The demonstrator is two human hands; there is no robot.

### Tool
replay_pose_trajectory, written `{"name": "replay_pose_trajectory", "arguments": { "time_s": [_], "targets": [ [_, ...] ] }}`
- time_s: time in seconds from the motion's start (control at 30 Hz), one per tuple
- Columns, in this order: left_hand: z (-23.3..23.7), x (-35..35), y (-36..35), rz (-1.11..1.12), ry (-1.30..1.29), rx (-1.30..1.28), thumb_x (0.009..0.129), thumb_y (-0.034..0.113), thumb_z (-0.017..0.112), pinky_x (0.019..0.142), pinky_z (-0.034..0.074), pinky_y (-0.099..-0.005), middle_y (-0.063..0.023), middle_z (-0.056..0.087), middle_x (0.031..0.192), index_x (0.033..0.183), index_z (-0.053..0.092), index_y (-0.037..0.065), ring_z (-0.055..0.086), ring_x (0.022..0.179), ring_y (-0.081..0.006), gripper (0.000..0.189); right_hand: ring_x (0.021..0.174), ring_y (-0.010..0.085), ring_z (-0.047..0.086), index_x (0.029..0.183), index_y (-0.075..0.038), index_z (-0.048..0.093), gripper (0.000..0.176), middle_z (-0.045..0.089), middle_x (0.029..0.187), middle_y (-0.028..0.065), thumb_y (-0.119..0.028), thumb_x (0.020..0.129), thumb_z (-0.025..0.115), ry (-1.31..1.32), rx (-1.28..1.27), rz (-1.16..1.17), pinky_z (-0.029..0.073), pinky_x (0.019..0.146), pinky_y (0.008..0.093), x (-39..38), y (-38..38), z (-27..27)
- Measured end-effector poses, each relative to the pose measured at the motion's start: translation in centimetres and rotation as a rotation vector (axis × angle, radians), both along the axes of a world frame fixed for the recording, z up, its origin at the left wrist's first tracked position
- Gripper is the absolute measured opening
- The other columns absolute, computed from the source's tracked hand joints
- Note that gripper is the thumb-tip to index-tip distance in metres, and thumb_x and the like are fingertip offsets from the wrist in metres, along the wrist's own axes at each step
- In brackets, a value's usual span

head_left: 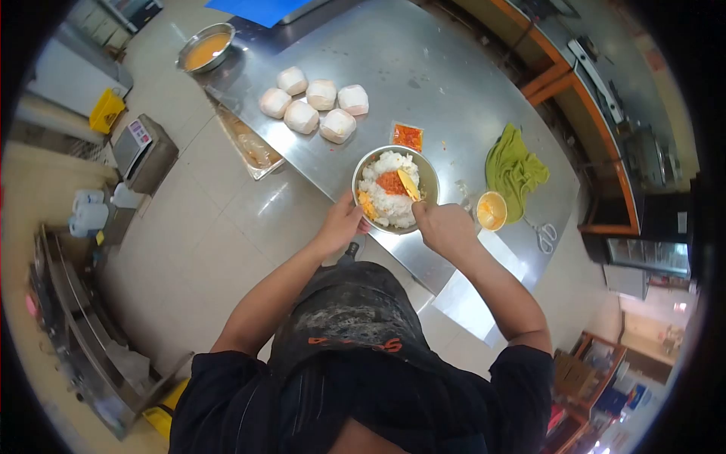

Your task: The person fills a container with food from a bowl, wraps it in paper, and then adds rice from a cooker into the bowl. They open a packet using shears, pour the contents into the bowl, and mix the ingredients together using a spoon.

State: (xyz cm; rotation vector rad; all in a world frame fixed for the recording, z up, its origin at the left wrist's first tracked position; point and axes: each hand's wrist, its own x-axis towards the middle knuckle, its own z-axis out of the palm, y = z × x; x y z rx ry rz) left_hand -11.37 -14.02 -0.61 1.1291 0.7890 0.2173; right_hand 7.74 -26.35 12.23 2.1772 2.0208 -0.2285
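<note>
A metal bowl (357, 175) at the table's near edge holds white rice (393, 214) with a red-orange chopped topping (390, 181) and a yellow-orange clump (367, 203) at the left. My left hand (344, 225) grips the bowl's left side, its fingers partly hidden beneath. My right hand (446, 225) is closed at the right rim around a spoon (409, 185) whose oval yellow end lies over the rice; its handle is hidden in my fingers. Just beyond the bowl lies a clear packet (407, 137) of orange-red bits. A small tub (491, 211) with yellow residue stands right of my hand.
Several white rounded blocks (321, 95) sit at the left of the steel table (423, 68). A bowl of orange liquid (206, 51) stands at the far left corner. A green cloth (516, 172), scissors (544, 236) and a white sheet (480, 287) lie on the right.
</note>
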Motion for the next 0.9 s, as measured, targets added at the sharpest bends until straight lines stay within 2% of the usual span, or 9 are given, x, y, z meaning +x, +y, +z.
{"name": "replay_pose_trajectory", "arguments": {
  "time_s": [0.17,0.23,0.3,0.43,0.53,0.63,0.67,0.8,0.9],
  "targets": [
    [0.3,0.3,4.7,-0.165,-0.021,-0.148,0.096,0.006,0.042,0.065,0.057,-0.0308,-0.011,0.062,0.083,0.154,0.006,0.018,0.064,0.069,-0.0162,0.069,0.055,0.0316,0.065,0.081,-0.002,0.057,0.009,0.063,0.062,0.0147,-0.01,0.082,0.053,0.02,-0.078,-0.012,0.051,0.047,0.0434,-2.5,2.6,4.3],
    [1.0,0.7,5.9,-0.268,-0.027,-0.191,0.095,0.004,0.043,0.066,0.058,-0.0316,-0.0119,0.062,0.083,0.154,-0.004,0.019,0.065,0.068,-0.0169,0.077,0.055,0.0303,0.066,0.082,-0.003,0.059,0.009,0.064,0.062,0.0131,-0.01,0.081,0.054,0.08,-0.118,-0.066,0.051,0.047,0.042,-4.0,3.4,1.8],
    [0.6,0.9,6.9,-0.328,-0.035,-0.197,0.094,0.003,0.044,0.066,0.058,-0.0327,-0.0134,0.064,0.082,0.154,-0.008,0.019,0.066,0.068,-0.0182,0.081,0.055,0.0301,0.066,0.082,-0.003,0.06,0.008,0.064,0.063,0.0127,-0.01,0.081,0.055,0.038,-0.172,-0.169,0.052,0.048,0.0415,-4.3,4.7,0.7],
    [0.7,0.7,8.7,-0.434,-0.017,-0.216,0.096,0.004,0.044,0.067,0.059,-0.033,-0.016,0.064,0.086,0.153,-0.011,0.02,0.067,0.071,-0.0202,0.08,0.057,0.0313,0.066,0.082,-0.005,0.06,0.007,0.064,0.063,0.0134,-0.011,0.082,0.056,-0.04,-0.245,-0.399,0.053,0.05,0.0419,-7.1,7.3,5.6],
    [0.8,1.0,9.4,-0.508,-0.011,-0.224,0.095,0.003,0.045,0.068,0.059,-0.034,-0.0169,0.065,0.087,0.152,-0.016,0.021,0.068,0.072,-0.021,0.085,0.056,0.0329,0.065,0.083,-0.005,0.06,0.007,0.063,0.062,0.0133,-0.01,0.081,0.055,-0.019,-0.285,-0.435,0.052,0.05,0.0421,-9.1,6.8,-1.3],
    [0.7,1.1,9.9,-0.573,-0.02,-0.215,0.094,0.002,0.045,0.068,0.06,-0.0347,-0.0181,0.065,0.089,0.149,-0.022,0.022,0.069,0.072,-0.0221,0.089,0.057,0.0331,0.065,0.085,-0.006,0.061,0.009,0.062,0.061,0.0147,-0.01,0.081,0.055,-0.076,-0.172,-0.599,0.052,0.052,0.0439,-7.3,7.2,1.9],
    [0.6,1.0,9.9,-0.557,-0.032,-0.222,0.093,0.001,0.045,0.067,0.06,-0.0341,-0.0178,0.066,0.086,0.149,-0.022,0.021,0.069,0.071,-0.0217,0.09,0.059,0.0329,0.066,0.087,-0.006,0.062,0.011,0.064,0.064,0.0156,-0.01,0.081,0.055,-0.055,-0.272,-0.742,0.052,0.054,0.045,-8.8,9.0,6.7],
    [0.1,1.1,9.0,-0.514,-0.067,-0.198,0.092,-0.001,0.044,0.063,0.06,-0.0324,-0.0165,0.067,0.081,0.149,-0.022,0.017,0.07,0.067,-0.0204,0.09,0.06,0.0308,0.067,0.086,-0.004,0.062,0.011,0.064,0.065,0.0145,-0.008,0.08,0.055,-0.032,-0.247,-0.692,0.052,0.052,0.043,-11.6,8.7,-0.9],
    [-0.1,1.3,8.2,-0.474,-0.063,-0.205,0.092,-0.002,0.045,0.063,0.059,-0.0317,-0.0155,0.066,0.08,0.149,-0.023,0.017,0.069,0.066,-0.0199,0.091,0.061,0.031,0.067,0.084,-0.003,0.061,0.01,0.065,0.066,0.015,-0.009,0.081,0.053,-0.012,-0.166,-0.769,0.052,0.052,0.0424,-10.3,7.8,1.7]
  ]
}}
